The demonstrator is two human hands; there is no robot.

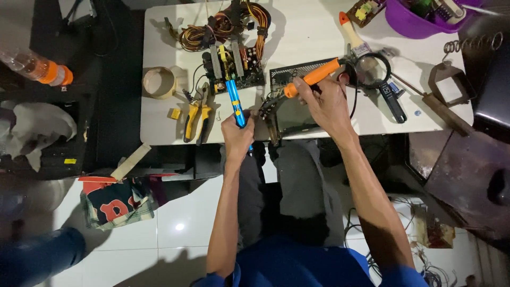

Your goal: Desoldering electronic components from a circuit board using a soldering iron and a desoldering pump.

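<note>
You hold two tools. Your left hand [237,134] grips one blue desoldering pump [234,102], pointing to 12 o'clock. Your right hand [324,103] clasps one orange soldering iron [312,77], its tip at 8 o'clock.

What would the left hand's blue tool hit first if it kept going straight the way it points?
Probably the circuit board: the blue tool in the left hand points up the table at it, tip about at its near edge. Height above the board is unclear.

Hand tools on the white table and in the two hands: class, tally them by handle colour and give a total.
Orange: 2, soldering iron in the right hand, brush
Blue: 1, desoldering pump in the left hand
Yellow: 1, pliers
Black: 1, magnifying glass
Total: 5
</note>
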